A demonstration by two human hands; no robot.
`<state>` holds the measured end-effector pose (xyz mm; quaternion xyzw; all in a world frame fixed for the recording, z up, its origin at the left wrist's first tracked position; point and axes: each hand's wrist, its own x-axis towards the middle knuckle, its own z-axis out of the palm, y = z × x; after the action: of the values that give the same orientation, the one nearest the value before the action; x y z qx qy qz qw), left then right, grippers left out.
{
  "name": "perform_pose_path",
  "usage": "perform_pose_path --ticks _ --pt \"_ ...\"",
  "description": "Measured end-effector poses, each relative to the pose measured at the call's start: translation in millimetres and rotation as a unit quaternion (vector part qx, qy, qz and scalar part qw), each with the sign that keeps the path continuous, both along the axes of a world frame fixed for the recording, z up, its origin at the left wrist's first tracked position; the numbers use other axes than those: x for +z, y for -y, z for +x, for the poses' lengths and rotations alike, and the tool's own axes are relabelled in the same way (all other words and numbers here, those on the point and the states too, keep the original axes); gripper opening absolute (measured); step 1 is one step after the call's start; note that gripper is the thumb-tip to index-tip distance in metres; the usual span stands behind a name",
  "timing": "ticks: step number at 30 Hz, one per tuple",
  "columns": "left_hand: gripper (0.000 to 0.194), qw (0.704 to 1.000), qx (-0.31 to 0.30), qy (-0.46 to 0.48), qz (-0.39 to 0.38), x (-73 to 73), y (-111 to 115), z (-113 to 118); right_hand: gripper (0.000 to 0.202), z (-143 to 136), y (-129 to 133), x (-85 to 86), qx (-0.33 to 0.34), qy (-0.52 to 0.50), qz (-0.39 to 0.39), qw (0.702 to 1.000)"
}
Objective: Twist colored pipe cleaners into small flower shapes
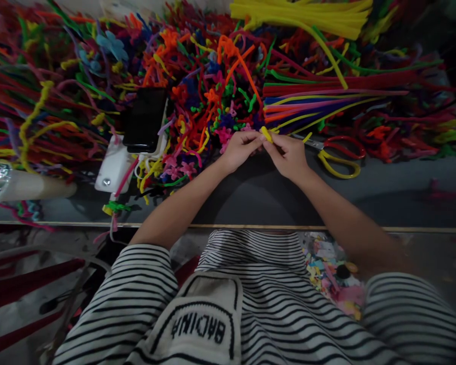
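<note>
A short yellow pipe cleaner (266, 134) is pinched between my two hands, which meet at the fingertips above the dark table. My left hand (242, 150) has its fingers closed at the left side of the yellow piece. From the right, my right hand (288, 154) closes its thumb and fingers on the same piece, and a yellow end sticks out beyond its knuckles. Scissors (339, 155) with red and yellow handles lie just right of my right hand. Behind my hands lies a row of straight coloured pipe cleaners (300, 104).
Tangled coloured pipe cleaners (197, 71) cover the back of the table (228, 203). A yellow bundle (307, 15) lies at the top. To the left are a black phone (144, 119), a white device (112, 167) and a cup (34, 186). Paper scraps (334, 279) lie below the table edge.
</note>
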<state>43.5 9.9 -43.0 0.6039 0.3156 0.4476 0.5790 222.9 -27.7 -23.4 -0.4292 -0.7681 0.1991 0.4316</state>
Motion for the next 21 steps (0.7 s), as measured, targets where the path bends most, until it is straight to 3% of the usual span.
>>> perform_pose_path --ticks 6,10,13,16,21 --pt "0.065 0.996 0.024 -0.058 0.058 -4.0 1 2 0.048 1 1 1.2 -0.048 0.001 0.006 0.999" --pt "0.065 0.981 0.091 -0.109 0.134 -0.6 5 2 0.043 2 0 0.8 -0.068 -0.035 -0.033 0.997" --pt "0.061 0.962 0.133 -0.135 0.198 4.1 8 -1 0.044 5 -4 -1.2 -0.049 -0.065 -0.056 0.995" --pt "0.058 0.946 0.125 -0.165 0.249 8.7 9 -5 0.047 8 -8 -1.4 -0.027 -0.065 -0.080 0.994" --pt "0.052 0.945 0.116 -0.171 0.255 12.4 8 -8 0.063 10 -10 5.5 0.009 -0.057 -0.104 0.993"
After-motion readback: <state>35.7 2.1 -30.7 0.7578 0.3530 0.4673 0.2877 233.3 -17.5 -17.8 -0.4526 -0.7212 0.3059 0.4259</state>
